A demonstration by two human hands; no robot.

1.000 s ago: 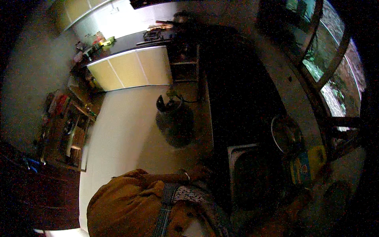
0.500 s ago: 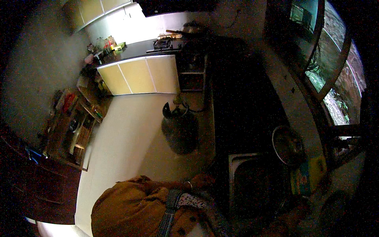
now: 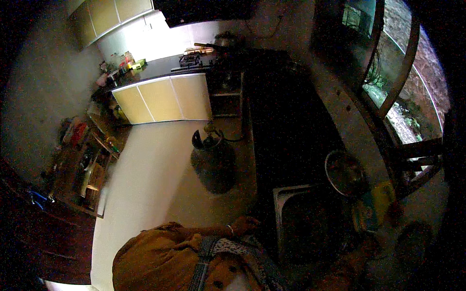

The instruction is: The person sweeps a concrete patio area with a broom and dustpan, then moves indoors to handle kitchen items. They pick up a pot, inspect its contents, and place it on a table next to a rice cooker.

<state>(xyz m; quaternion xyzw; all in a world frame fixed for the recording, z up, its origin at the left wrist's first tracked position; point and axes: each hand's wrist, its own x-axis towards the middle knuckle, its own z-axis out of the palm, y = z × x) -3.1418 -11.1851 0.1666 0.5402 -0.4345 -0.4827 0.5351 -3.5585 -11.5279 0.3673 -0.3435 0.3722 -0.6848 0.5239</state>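
Note:
My left hand (image 3: pixel 246 225), with a light bangle at the wrist, rests in front of my orange-brown clothing, close to the near edge of the dark counter. Its fingers are too dim to read. To the right of the sink (image 3: pixel 277 206), my right hand (image 3: pixel 367 244) reaches out beside a yellow and blue packet (image 3: pixel 369 213). Darkness hides its fingers, and whether it touches anything does not show. A round metal pan or bowl (image 3: pixel 343 172) leans behind the sink, near the packet.
A gas cylinder (image 3: pixel 212 167) stands on the pale floor (image 3: pixel 141 179) ahead. Beyond it are yellow cabinets (image 3: pixel 162 99) and a gas stove (image 3: pixel 191 61). A wooden rack (image 3: pixel 92 179) stands at the left, with a barred window (image 3: pixel 407 72) at the right.
The whole view has shifted, so the room's things appear a little further left. My left hand shows more clearly at the counter edge; my right hand stays near the packet.

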